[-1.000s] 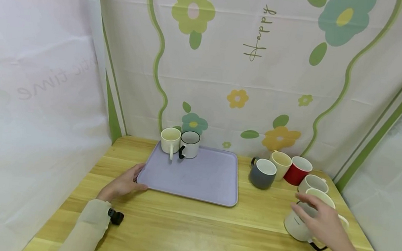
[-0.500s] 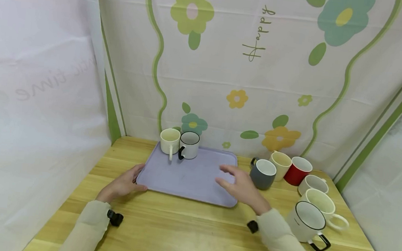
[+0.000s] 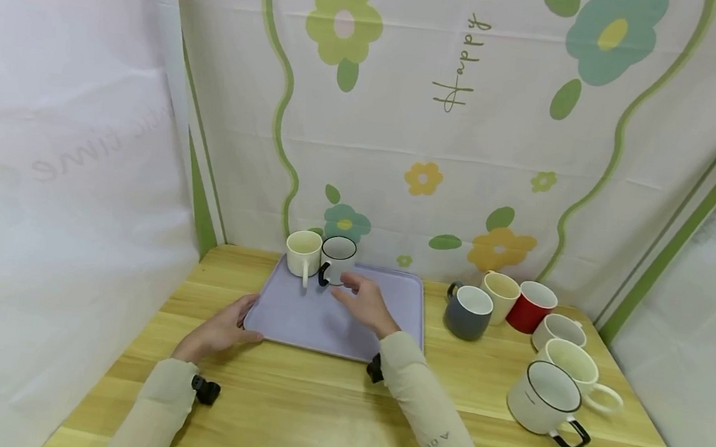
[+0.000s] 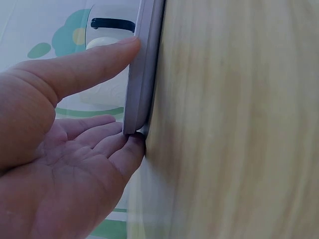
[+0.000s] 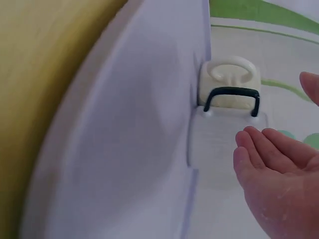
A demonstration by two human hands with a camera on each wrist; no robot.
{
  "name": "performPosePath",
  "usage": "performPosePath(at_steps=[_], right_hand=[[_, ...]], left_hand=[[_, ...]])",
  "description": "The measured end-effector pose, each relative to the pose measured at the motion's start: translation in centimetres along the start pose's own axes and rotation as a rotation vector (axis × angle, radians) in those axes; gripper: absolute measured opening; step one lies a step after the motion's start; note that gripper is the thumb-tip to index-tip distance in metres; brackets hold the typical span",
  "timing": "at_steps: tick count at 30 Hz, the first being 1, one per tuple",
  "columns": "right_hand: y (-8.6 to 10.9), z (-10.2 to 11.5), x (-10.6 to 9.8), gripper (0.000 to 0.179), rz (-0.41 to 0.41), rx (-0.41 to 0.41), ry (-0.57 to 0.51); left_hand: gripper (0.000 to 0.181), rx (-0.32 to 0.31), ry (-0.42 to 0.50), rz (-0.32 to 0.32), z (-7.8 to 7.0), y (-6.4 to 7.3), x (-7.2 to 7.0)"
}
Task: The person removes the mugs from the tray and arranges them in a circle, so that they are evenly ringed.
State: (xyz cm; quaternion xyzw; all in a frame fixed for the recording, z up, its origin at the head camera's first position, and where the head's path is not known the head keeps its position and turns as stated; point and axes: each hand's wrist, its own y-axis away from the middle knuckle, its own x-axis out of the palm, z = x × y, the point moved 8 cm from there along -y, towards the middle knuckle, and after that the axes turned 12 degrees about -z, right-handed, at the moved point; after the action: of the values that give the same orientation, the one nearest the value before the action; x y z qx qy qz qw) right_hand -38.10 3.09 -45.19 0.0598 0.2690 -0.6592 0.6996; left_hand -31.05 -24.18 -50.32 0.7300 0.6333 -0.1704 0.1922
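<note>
On the lilac tray [image 3: 304, 315] a cream mug [image 3: 303, 254] and a white mug with a black rim and handle [image 3: 343, 257] stand side by side at the far left corner. My left hand [image 3: 221, 327] holds the tray's near left corner. In the left wrist view its thumb [image 4: 94, 67] lies against the rim and the fingertips touch the corner. My right hand [image 3: 366, 305] hovers over the tray just in front of the white mug, fingers slightly bent, holding nothing. The right wrist view shows a gap between those fingers [image 5: 279, 154] and the black handle [image 5: 232, 91].
Right of the tray stand a grey mug [image 3: 468, 317], a pale yellow mug [image 3: 501, 295], a red mug [image 3: 531, 308], an off-white mug [image 3: 557, 336], a cream mug [image 3: 577, 363] and a larger white mug with a black handle [image 3: 537, 406]. Fabric walls [image 3: 380, 132] enclose the wooden table [image 3: 313, 421].
My right hand has moved left from the large white mug, across the tray's right side, to near the black-rimmed mug. My left hand and all the mugs have kept their places.
</note>
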Motion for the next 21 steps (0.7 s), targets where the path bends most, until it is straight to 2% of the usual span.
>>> performPosePath(at_steps=[6, 11, 16, 21], right_hand=[[-0.4, -1.2, 2.5, 0.063, 0.003, 0.126, -0.100], [-0.5, -1.6, 4.1, 0.068, 0.015, 0.172, -0.164], [-0.7, -1.5, 4.6, 0.064, 0.001, 0.180, -0.192], [-1.0, -1.6, 4.0, 0.049, -0.087, 0.190, -0.141]], left_hand=[[0.099, 0.001, -0.005, -0.006, -0.1, 0.0, 0.0], [0.100, 0.005, -0.013, -0.008, 0.1, -0.2, 0.0], [0.101, -0.010, -0.004, -0.013, 0.3, -0.3, -0.1], [0.101, -0.007, -0.010, -0.008, 0.5, -0.4, -0.3]])
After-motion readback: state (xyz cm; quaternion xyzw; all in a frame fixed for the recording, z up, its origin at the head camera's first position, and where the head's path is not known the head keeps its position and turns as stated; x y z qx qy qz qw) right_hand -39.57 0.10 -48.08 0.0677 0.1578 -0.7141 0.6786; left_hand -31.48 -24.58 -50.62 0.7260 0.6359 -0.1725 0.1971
